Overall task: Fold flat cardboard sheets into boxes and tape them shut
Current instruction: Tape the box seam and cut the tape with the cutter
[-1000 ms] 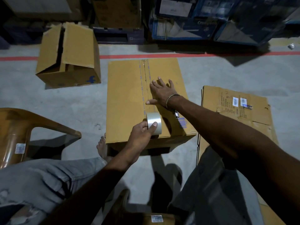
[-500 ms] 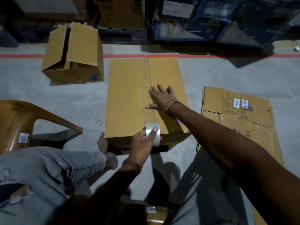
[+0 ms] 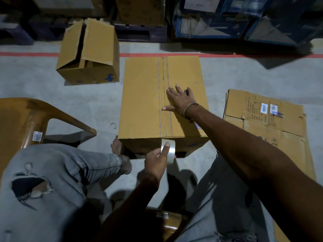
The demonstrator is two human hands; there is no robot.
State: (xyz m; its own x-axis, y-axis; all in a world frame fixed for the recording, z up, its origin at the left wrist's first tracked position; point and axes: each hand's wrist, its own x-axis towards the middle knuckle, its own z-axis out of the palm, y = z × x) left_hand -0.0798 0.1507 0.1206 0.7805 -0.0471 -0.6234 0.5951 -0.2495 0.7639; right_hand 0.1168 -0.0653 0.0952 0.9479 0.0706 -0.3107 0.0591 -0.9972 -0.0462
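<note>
Right hand flat, fingers straight, pressing box seam. Left hand gripping tape roll at near edge. Advise: keep tape taut, centred on seam.

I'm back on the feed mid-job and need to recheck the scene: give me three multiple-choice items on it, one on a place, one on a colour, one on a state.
1. Where is the tape roll?
A. on the chair
B. at the near edge of the box being taped
C. on the flat sheets

2. What colour is the floor line?
A. red
B. yellow
C. white

3. How does the right hand lie?
A. fisted in the air
B. gripping the tape
C. flat on the box top

Answers: 1 B, the left hand holds it there; 2 A, it runs red behind the boxes; 3 C, its fingers are spread beside the seam.
</note>
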